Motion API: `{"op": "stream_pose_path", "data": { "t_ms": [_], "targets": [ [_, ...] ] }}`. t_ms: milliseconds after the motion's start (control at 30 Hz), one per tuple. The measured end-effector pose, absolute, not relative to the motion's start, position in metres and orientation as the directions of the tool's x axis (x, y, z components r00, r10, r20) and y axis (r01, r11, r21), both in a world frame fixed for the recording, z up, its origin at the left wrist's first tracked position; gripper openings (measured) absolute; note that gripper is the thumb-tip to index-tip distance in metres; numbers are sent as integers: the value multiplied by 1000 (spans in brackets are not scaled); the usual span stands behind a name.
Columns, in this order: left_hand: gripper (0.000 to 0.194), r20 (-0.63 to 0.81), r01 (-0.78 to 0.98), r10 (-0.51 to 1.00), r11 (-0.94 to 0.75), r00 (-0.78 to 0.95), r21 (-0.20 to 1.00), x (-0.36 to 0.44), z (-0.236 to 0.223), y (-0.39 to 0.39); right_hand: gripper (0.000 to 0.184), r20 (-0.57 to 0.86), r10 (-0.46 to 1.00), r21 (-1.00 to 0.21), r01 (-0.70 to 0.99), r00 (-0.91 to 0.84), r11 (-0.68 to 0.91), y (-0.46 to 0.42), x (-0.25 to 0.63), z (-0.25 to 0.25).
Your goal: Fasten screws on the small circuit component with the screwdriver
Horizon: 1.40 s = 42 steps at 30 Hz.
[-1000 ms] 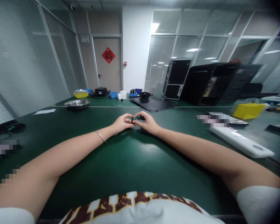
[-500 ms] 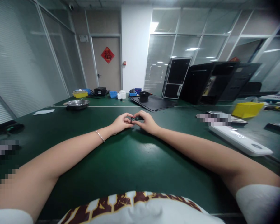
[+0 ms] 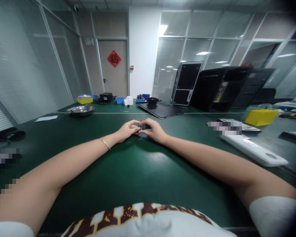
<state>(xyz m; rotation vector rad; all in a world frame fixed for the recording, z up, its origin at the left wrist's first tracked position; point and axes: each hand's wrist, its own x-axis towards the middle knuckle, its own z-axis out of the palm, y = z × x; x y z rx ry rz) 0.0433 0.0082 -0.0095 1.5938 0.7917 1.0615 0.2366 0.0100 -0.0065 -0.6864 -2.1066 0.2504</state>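
Over the middle of the green table point(image 3: 148, 177), my left hand point(image 3: 126, 131) and my right hand point(image 3: 154, 131) meet at the fingertips. My right fingers are closed round a small dark tool point(image 3: 144, 126) with a thin, bright metal shaft pointing left; its exact kind is too small to tell. My left thumb and fingers pinch at the end of that shaft. What else the left fingers hold is hidden by them. A thin bracelet point(image 3: 105, 143) circles my left wrist.
A long white device point(image 3: 254, 149) lies at the right, near a yellow bin point(image 3: 261, 117). Black computer cases point(image 3: 219, 87) stand behind. A metal bowl point(image 3: 82, 110) sits at the back left, and a flat black panel point(image 3: 162, 109) lies beyond my hands.
My fingers have shifted slightly round the small tool, and my left fingertips now cover more of what lies between the hands. Both arms stay nearly in place.
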Motion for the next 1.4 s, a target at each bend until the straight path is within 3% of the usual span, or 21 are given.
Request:
{"op": "stream_pose_path", "data": {
  "t_ms": [433,700,1167,1400],
  "targets": [
    [45,239,44,897,-274,372,961,20,1,18,33,632,722,-589,431,-282,684,24,238,-13],
    [42,224,143,882,-307,415,941,13,-2,23,28,538,792,-549,593,-289,589,32,239,-19],
    [31,208,205,893,-308,399,929,11,-3,24,22,482,800,-516,623,-356,588,25,237,-14],
    [36,204,213,886,-313,417,925,11,0,21,21,482,791,-481,640,-378,599,23,236,-13]
  ]
}}
